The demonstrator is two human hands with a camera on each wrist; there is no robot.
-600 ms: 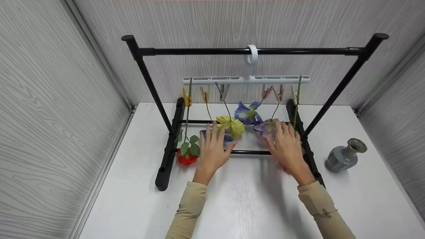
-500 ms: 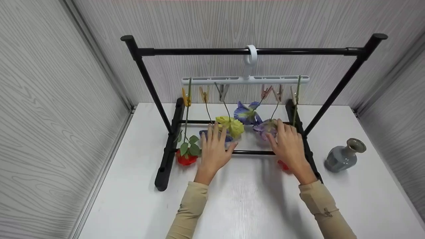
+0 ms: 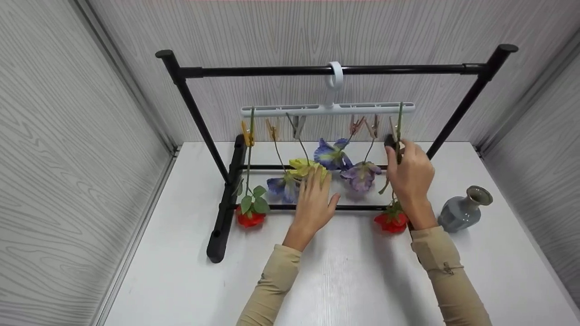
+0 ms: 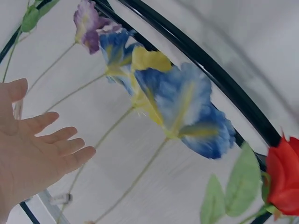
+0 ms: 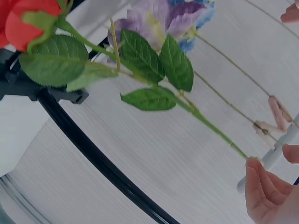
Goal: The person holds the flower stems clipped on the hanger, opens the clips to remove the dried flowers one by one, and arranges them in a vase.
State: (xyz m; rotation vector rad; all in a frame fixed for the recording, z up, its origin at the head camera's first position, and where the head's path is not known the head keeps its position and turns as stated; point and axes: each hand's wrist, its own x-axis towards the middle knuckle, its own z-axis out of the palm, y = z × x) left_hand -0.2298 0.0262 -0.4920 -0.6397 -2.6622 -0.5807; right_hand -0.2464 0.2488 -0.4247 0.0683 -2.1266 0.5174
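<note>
My left hand [image 3: 313, 203] is over the yellow flower [image 3: 299, 167], fingers stretched out; in the left wrist view its fingers [image 4: 63, 140] are spread, with nothing between them. My right hand [image 3: 411, 174] is raised at the stem of the right red rose [image 3: 392, 222]. In the right wrist view its fingertips [image 5: 254, 163] meet the upper end of the green stem [image 5: 215, 130], while the thumb [image 5: 290, 153] stands apart. That rose hangs head down from a clothespin [image 3: 394, 129] on the white hanger [image 3: 290, 110]. Purple [image 3: 361, 175] and blue [image 3: 333, 154] flowers hang between the hands.
A black rack [image 3: 272, 71] carries the hanger by its hook. Another red rose [image 3: 250, 217] hangs at the left from a yellow clothespin [image 3: 248, 134]. A grey-blue vase [image 3: 460, 213] stands on the white table right of the rack. Wood-grain panels surround the table.
My right hand has moved up from the purple flower to the right rose's stem, uncovering the red bloom. My left hand has shifted right, from the lower blue flower to the yellow one.
</note>
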